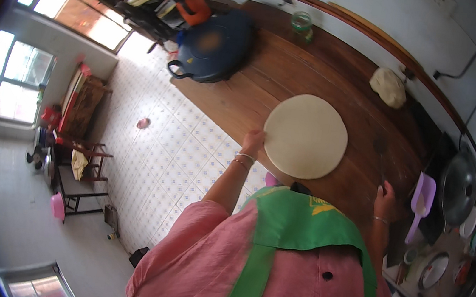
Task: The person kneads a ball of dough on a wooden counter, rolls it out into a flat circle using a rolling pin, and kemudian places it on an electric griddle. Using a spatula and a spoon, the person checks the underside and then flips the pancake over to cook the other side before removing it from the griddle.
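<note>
A flat round of pale rolled dough lies on the brown wooden worktop in front of me. My left hand has its fingers curled at the dough's left edge and seems to pinch it; the fingertips are hard to make out. To the right of the dough, my right hand grips the thin handle of a long utensil, possibly a ladle. Its dark round head is blurred against the wood.
A lump of dough sits near the wall. A dark round electric griddle stands at the worktop's left end, with a glass jar behind. On the right are a purple scoop and a wok. Tiled floor borders the worktop's left edge.
</note>
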`<state>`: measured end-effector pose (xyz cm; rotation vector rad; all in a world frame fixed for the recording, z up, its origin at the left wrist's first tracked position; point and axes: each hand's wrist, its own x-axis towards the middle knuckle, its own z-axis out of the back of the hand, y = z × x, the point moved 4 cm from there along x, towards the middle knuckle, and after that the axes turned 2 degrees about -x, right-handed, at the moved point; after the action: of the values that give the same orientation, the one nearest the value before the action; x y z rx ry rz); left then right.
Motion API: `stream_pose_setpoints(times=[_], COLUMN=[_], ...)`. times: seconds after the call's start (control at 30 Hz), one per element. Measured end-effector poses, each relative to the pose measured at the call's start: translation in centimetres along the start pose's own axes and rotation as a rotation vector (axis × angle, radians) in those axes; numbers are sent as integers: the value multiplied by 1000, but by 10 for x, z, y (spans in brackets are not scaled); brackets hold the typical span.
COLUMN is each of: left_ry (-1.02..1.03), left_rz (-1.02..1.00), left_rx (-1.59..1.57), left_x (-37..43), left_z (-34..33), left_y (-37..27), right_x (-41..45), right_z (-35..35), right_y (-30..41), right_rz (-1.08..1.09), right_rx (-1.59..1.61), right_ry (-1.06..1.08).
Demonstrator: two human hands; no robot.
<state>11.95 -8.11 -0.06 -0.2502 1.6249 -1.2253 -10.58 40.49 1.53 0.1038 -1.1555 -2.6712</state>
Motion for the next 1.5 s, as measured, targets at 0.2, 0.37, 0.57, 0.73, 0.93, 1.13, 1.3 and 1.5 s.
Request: stream_pose_setpoints(times=[0.2,0.37,0.57,0.73,0.93,1.13,1.3,1.5], left_ry=[-54,-109,112,211,195,289,353,533], left_rz=[-95,-150,28,12,264,-208,195,179], left_rx=[51,174,86,108,-472,87,-744,-649], left_x=[14,1,-5,-14,-61,-35,-10,23], left_z=[-6,-11,-6,-11,-26,-18,-27,-26], left_y=[8,-2,15,53,45,25,12,-16], right_x=[0,2,19,28,34,58,72,66], right_z=[1,4,-4,-45,-121,-153,-161,-161], right_y=[9,14,40,81,98,123,108,121], right_rz=[8,180,137,16,48,204,-168,-162], right_rx=[-171,-258,-83,167,295,87,200,-32], right_ry=[18,-107,-76,119,274,214,263,195])
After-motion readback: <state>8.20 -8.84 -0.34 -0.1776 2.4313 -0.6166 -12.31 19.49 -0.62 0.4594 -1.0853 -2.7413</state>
